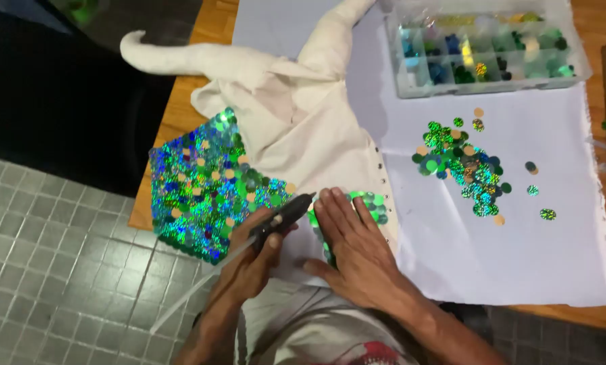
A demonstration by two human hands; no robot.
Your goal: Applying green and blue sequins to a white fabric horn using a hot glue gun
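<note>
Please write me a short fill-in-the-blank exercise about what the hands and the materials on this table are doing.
1. The left hand holds a black ____ with a clear stick at its rear.
2. The right hand presses flat on the ____ cloth.
3. Loose sequins lie in a pile on the white sheet, mostly ____ in colour.
4. The clear compartment box sits at the ____ edge of the table.

Missing words: glue gun; cream; green; far

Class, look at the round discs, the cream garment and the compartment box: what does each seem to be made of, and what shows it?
Loose discs: likely thin plastic or foil sequins with a holographic finish; they glitter green and blue.
Cream garment: seemingly matte woven cloth; it folds softly.
Compartment box: probably clear hard plastic; its coloured contents show through.
</note>
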